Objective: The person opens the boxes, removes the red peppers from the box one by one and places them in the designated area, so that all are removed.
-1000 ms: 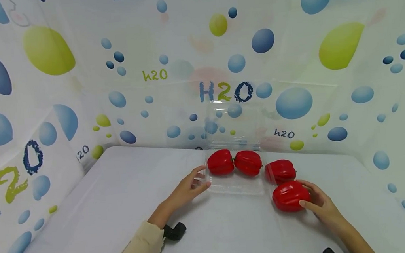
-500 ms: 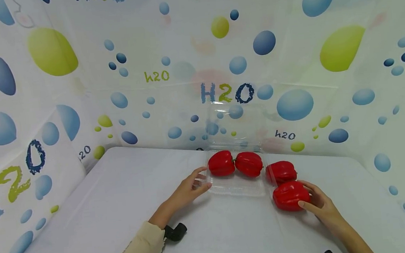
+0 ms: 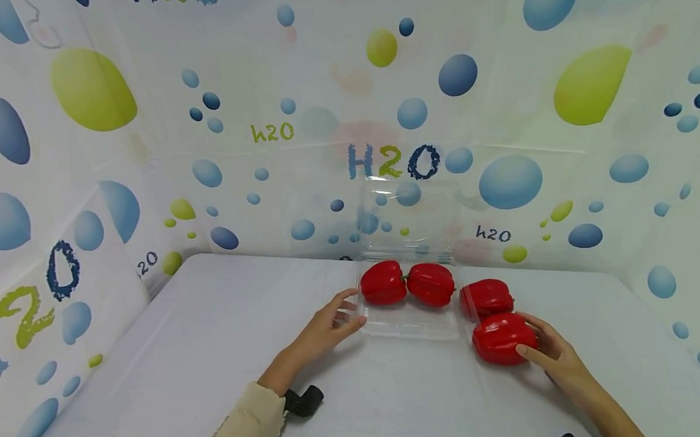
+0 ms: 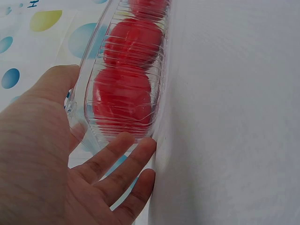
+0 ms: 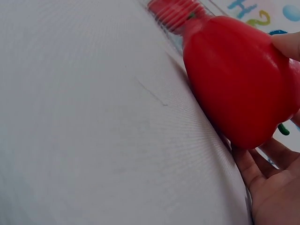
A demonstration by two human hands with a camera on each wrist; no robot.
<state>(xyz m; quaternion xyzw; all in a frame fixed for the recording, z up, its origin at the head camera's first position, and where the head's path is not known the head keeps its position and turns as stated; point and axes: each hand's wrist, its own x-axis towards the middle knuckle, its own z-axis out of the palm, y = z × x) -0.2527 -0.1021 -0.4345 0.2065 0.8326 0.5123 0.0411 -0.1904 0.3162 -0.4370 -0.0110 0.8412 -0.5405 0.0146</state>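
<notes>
My right hand (image 3: 554, 352) grips a red bell pepper (image 3: 504, 339) at its right side, thumb in front and fingers curled behind and under it. In the right wrist view this bell pepper (image 5: 234, 79) lies close over the white cloth. Behind it sits another red bell pepper (image 3: 489, 297), just right of a clear plastic clamshell box (image 3: 410, 325). Two more red bell peppers lie side by side in the box's back half. My left hand (image 3: 326, 324) touches the box's left end, its fingers (image 4: 117, 173) loosely extended at the ribbed wall and its thumb near the rim.
The box's clear lid (image 3: 408, 214) stands raised at the back against the patterned curtain (image 3: 288, 59). A white cloth covers the table (image 3: 210, 325). Dark wrist devices (image 3: 304, 401) show at both wrists.
</notes>
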